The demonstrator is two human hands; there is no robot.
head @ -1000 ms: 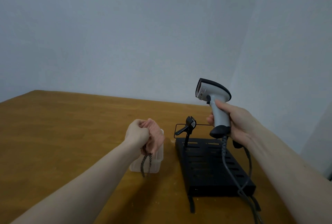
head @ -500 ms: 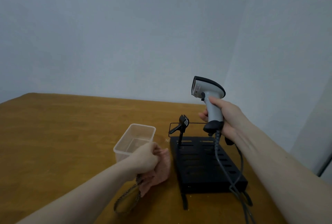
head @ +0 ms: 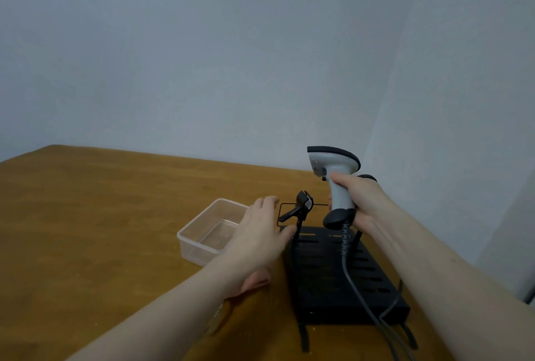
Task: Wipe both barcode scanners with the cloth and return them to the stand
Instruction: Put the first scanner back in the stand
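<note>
While the wooden table (head: 86,216) carries everything, the biggest task piece on it is the black slotted stand (head: 341,273), lying flat near the right edge with a thin upright holder (head: 302,210) at its far end. Just left of it sits a clear plastic tub (head: 202,230), which looks empty. Above the stand's far end, the right hand (head: 362,201) is clamped around the grip of a grey scanner (head: 335,175), held upright and clear of the stand, its dark cable (head: 356,282) trailing down across the slots. The left hand (head: 257,239) hovers with fingers spread, palm down, close to the holder; a scrap of pink cloth (head: 256,284) peeks from beneath the wrist (whether the palm presses it, I cannot tell). My reading: this scanner is at the return step, and the next move calls for lowering it into a holder without snagging the cable. A dark shape (head: 367,177) behind the right hand may be the second scanner.
</note>
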